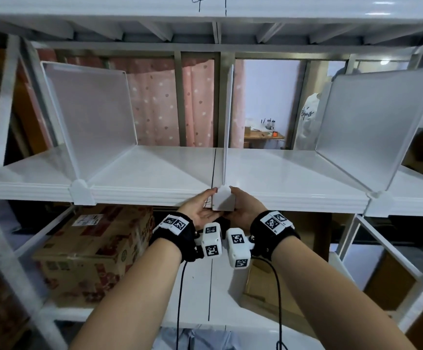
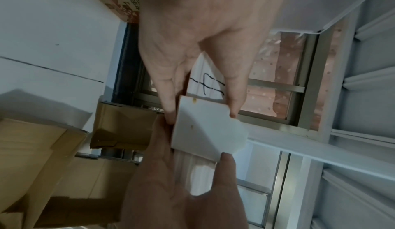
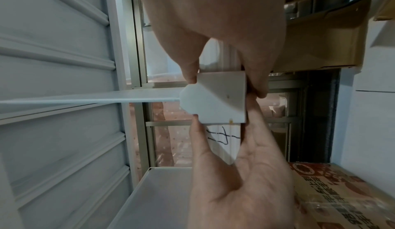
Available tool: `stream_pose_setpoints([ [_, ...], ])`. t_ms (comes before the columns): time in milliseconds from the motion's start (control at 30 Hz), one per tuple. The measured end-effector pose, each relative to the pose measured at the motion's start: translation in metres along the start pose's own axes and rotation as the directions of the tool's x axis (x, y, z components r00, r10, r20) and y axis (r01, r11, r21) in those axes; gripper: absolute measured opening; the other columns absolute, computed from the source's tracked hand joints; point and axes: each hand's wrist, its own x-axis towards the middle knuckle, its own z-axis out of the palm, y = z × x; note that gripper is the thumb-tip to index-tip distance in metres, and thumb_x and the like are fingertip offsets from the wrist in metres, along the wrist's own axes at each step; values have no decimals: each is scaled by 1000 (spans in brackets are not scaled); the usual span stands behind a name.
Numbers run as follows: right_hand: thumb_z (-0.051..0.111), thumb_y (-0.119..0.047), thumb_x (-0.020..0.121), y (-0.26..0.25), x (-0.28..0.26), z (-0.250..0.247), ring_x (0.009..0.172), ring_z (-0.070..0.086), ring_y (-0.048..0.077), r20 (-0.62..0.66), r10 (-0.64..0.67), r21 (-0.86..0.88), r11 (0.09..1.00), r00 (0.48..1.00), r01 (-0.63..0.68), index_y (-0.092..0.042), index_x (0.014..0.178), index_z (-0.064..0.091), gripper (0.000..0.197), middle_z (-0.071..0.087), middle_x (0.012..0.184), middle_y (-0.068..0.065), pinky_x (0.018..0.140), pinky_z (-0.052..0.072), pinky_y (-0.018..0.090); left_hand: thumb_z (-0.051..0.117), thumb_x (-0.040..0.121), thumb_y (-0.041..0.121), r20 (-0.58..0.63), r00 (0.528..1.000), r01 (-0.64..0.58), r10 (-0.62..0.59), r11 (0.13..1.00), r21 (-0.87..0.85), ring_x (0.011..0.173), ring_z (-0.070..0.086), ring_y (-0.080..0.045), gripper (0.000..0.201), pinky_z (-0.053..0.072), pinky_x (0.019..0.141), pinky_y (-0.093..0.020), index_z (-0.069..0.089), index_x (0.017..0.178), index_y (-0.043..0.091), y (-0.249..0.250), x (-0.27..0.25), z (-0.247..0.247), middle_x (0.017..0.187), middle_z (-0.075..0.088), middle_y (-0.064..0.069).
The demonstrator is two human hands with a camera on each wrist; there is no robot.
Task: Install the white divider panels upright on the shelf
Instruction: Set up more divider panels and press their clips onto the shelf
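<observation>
A white shelf [image 1: 154, 168] carries three upright white divider panels. The left panel [image 1: 89, 114] and right panel [image 1: 372, 122] stand clipped to the front rim. The middle panel [image 1: 228, 117] stands edge-on to me at the shelf's centre line. Its white front clip [image 1: 223, 199] sits over the shelf's front rim. My left hand [image 1: 206, 202] pinches the clip's left side, thumb on top and fingers underneath. My right hand [image 1: 240, 200] pinches its right side the same way. The wrist views show the clip [image 2: 205, 128] [image 3: 220, 97] held between thumbs and fingers of both hands.
The underside of the upper shelf [image 1: 205, 29] hangs close above the panels. A printed cardboard box [image 1: 91, 253] and an open brown box [image 1: 268, 294] sit on the lower shelf. Behind the rack hang pink curtains [image 1: 154, 102], and a person in white [image 1: 306, 117] stands there.
</observation>
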Motion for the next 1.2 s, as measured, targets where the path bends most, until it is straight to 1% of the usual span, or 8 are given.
stream_pose_setpoints([
  [67, 51, -34, 98, -1, -13, 2, 101, 59, 28, 92, -3, 19, 1000, 996, 1, -4, 119, 58, 38, 65, 104, 17, 98, 46, 36, 75, 83, 20, 20, 1000, -11, 12, 1000, -21, 92, 62, -30, 36, 56, 76, -36, 55, 110, 7, -4, 0, -1, 94, 56, -22],
  [167, 51, -30, 98, 0, -11, 2, 99, 59, 29, 137, -54, 39, 998, 989, 50, -3, 123, 54, 38, 63, 104, 16, 104, 45, 40, 74, 84, 17, 38, 998, -44, 47, 996, -75, 95, 63, -32, 30, 53, 91, -37, 57, 106, 5, -7, 3, -2, 93, 58, -23],
  [333, 93, -41, 50, 13, 14, -15, 104, 68, 40, 3, -78, -49, 996, 997, 78, -3, 135, 50, 103, 63, 123, 26, 84, 57, 50, 73, 84, 19, 60, 997, -38, 43, 995, -88, 111, 61, -34, 39, 54, 89, -36, 58, 117, 3, -8, 3, -9, 115, 58, -29],
  [467, 51, -75, 81, 32, -32, 0, 118, 58, 32, 95, -51, -152, 986, 994, 65, -3, 137, 47, 91, 59, 127, 20, 102, 46, 42, 66, 90, 12, 67, 998, 13, -10, 998, -57, 94, 61, -26, 15, 48, 99, -45, 59, 99, 3, -17, 3, -38, 119, 59, -15],
  [567, 43, -81, 80, 60, -37, 21, 123, 56, 33, 185, 16, -261, 965, 983, 33, 1, 137, 47, 100, 58, 133, 20, 111, 39, 48, 70, 87, 18, 21, 998, 51, -51, 999, -16, 112, 59, -26, 18, 50, 95, -44, 62, 99, 6, -9, 2, -73, 130, 57, -13],
  [767, 47, -77, 81, 85, -28, 124, 124, 54, 35, 180, 54, -174, 984, 982, -22, 5, 141, 39, 102, 51, 138, 26, 105, 44, 45, 78, 72, 50, -30, 999, 33, -36, 992, -118, 105, 64, -31, 72, 54, 92, -41, 54, 109, -6, 39, -19, -153, 117, 62, -18],
  [967, 57, -65, 85, 116, -12, 249, 85, 61, 35, 158, 90, -92, 993, 983, -76, 4, 116, 53, 76, 65, 87, 21, 86, 49, 41, 67, 79, 58, -82, 997, -24, 9, 984, -177, 104, 58, -31, 81, 52, 90, -42, 46, 127, -4, 104, -45, -262, 105, 58, -17],
  [1200, 73, -54, 78, 144, 6, 335, 114, 56, 53, 111, 122, -29, 992, 986, -120, 1, 139, 36, 90, 49, 132, 37, 87, 50, 65, 56, 94, 41, -59, 996, -67, 63, 995, -74, 128, 46, -29, 55, 45, 89, -40, 44, 133, 4, 166, -57, -323, 119, 50, -12],
])
